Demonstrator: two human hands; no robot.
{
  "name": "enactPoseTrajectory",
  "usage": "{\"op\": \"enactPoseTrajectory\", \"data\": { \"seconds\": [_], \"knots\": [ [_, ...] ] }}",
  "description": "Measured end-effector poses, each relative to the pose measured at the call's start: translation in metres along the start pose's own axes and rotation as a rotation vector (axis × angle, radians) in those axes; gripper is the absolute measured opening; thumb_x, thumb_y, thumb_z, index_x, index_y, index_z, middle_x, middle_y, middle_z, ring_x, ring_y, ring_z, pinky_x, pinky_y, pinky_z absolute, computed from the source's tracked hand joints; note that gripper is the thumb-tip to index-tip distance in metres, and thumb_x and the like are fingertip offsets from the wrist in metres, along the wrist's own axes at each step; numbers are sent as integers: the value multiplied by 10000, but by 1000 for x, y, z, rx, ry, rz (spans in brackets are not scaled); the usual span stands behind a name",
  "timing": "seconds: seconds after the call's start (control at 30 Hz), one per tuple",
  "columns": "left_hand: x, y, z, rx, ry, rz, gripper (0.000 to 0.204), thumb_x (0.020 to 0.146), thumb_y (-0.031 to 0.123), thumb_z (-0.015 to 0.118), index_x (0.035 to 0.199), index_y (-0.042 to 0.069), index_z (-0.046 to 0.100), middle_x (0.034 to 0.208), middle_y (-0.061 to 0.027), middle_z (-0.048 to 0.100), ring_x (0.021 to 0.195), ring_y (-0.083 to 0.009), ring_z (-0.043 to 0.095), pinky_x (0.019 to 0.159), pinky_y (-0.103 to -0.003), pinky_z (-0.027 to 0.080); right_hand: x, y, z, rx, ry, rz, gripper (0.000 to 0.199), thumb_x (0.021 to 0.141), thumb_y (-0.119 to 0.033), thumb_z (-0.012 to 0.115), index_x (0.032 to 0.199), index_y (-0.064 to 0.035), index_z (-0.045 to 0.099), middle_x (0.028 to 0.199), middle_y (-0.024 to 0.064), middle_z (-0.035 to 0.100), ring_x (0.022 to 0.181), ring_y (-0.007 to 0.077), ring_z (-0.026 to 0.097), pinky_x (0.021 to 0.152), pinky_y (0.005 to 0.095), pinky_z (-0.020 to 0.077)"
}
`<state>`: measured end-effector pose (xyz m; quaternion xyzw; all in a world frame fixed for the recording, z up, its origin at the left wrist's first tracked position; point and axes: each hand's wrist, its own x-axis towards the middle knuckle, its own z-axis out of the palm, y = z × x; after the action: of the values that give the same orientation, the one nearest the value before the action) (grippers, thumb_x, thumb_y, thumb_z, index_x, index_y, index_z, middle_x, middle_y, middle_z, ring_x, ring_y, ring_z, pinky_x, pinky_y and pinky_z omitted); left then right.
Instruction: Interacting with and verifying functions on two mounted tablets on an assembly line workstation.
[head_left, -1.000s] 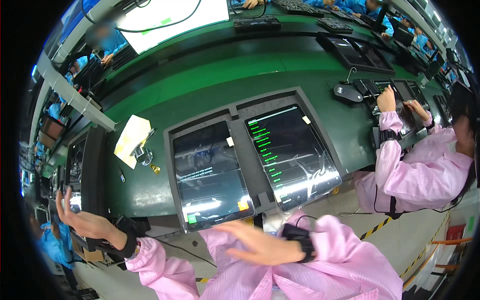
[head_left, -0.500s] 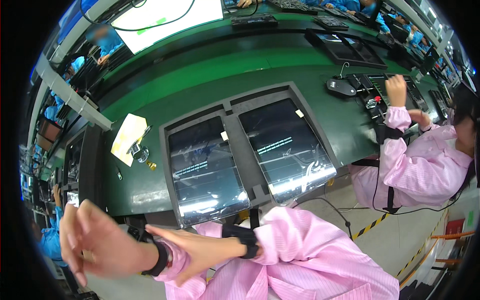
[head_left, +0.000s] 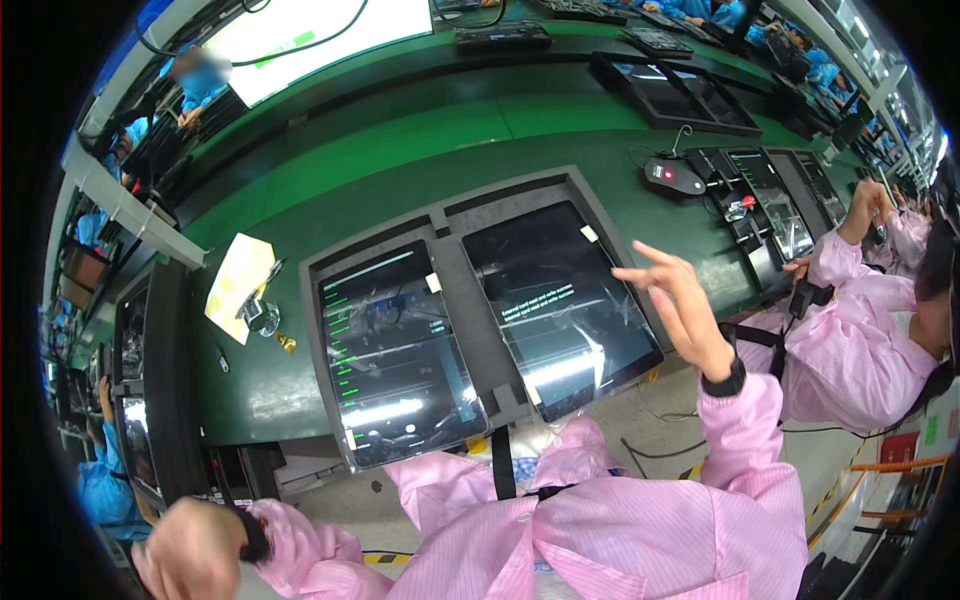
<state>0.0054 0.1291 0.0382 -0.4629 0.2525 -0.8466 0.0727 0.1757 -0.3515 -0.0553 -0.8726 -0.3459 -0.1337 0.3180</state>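
My right hand [head_left: 678, 302] is raised over the right edge of the right tablet [head_left: 560, 310], fingers spread, holding nothing. That tablet's dark screen shows two lines of light text. Beside it in the same dark foam tray [head_left: 466, 300] lies the left tablet [head_left: 395, 350], its screen showing a column of green lines. Each tablet has a small pale sticker near its top right corner. Low at the left, off the table, is my left hand [head_left: 195, 550]. It is smeared by motion, so its fingers cannot be made out.
On the green table [head_left: 270, 390], left of the tray, lie a yellow paper [head_left: 238, 285], a small clear round item [head_left: 262, 318] and a brass-coloured piece [head_left: 287, 343]. A black scanner-like device [head_left: 674, 178] glows red at the right. A pink-sleeved co-worker [head_left: 850, 330] sits at the right.
My right hand has left my left wrist and moved up and right to the right tablet. My left hand has dropped lower. The left tablet's screen now shows green lines.
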Motion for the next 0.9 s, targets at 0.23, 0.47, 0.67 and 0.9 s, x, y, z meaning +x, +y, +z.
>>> {"op": "enactPoseTrajectory", "data": {
  "seconds": [0.23, 0.47, 0.67, 0.9],
  "knots": [
    [-98, 24, 45, -90, -1013, -500, 292, 798, 168, 465, 934, 0, 661, 991, -141, 586, 983, -299, 489, 894, -406, 354, 75, 41, 50, 69, -242, -165, 175, 931, -153, 442, 998, -22, 538, 1138, 63, 600, 1256, 261, 386, 1007, 382, 303],
    [-121, 35, 59, -188, -1119, -537, 340, 869, 222, 411, 951, 26, 676, 1072, -121, 564, 1060, -281, 449, 949, -405, 301, 92, 49, 83, 130, -314, -241, 229, 956, -212, 410, 1004, -27, 536, 1127, 92, 587, 1267, 274, 373, 1026, 381, 292],
    [-174, 60, 92, -349, -1528, -746, 397, 945, 257, 318, 1083, 116, 663, 1294, -125, 423, 1236, -306, 321, 1023, -431, 212, 107, 53, 102, 43, -308, -207, 245, 948, -233, 430, 992, -15, 532, 1162, 114, 569, 1243, 290, 388, 1020, 393, 310],
    [-146, 74, 65, -574, -1726, -781, 278, 875, 214, 462, 889, 107, 718, 1296, -132, 425, 1294, -322, 278, 1036, -482, 184, 48, 24, 27, 63, -458, -166, 252, 930, -206, 458, 1058, -14, 559, 1190, 165, 537, 1121, 311, 484, 969, 405, 361]
  ]
}}
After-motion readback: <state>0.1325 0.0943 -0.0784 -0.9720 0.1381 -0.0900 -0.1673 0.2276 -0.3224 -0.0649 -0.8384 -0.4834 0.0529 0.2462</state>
